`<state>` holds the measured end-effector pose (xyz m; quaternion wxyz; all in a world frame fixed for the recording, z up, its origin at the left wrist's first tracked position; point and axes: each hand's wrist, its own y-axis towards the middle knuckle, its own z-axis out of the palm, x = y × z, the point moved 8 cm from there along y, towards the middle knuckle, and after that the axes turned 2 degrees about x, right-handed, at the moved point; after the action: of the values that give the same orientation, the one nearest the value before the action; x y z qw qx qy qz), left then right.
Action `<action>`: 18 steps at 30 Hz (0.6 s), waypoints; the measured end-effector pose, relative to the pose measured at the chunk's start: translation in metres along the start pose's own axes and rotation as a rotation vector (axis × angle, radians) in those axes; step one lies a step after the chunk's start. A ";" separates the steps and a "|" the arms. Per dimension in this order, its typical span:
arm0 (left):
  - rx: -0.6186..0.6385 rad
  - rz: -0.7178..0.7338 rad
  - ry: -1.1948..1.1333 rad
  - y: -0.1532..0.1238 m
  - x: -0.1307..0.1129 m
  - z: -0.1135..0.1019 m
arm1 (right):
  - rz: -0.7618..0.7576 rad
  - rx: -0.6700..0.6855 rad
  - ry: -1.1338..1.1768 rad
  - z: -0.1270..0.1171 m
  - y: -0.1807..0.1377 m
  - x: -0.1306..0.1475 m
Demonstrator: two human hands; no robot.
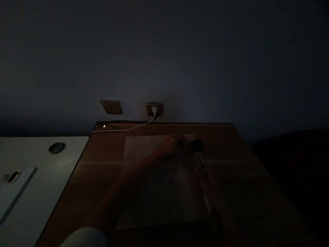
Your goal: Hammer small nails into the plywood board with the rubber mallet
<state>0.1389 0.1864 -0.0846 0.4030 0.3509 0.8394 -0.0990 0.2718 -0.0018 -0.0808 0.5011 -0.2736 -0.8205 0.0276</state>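
Note:
The room is very dim. On a wooden table lies a pale flat board [164, 192], with a row of small dark marks along its far edge. My left hand [172, 144] rests at the board's far right part, its fingers curled together; whatever they pinch is too small and dark to make out. In my right hand [209, 181] is a hammer [199, 157], gripped by its light handle. The dark hammer head [196, 145] is just right of my left fingers, over the board's far right corner.
Behind the wooden table [231, 144] rises a wall with a socket holding a white plug [154, 110] and a second wall plate [111, 107]. A white cable [120, 130] runs along the back edge. At left, a white desk [64, 171] bears a phone [17, 188].

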 end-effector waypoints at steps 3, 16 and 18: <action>-0.013 0.002 -0.002 0.000 -0.001 -0.002 | -0.032 -0.001 -0.003 0.003 0.002 0.003; 0.007 -0.027 -0.008 0.000 -0.001 0.000 | -0.037 0.005 -0.046 0.005 0.007 0.002; 0.007 -0.027 0.002 -0.001 -0.003 -0.001 | -0.039 -0.009 -0.040 0.005 0.009 0.002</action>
<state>0.1386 0.1851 -0.0820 0.3995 0.3410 0.8442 -0.1068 0.2703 0.0077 -0.0843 0.4839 -0.2592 -0.8356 0.0198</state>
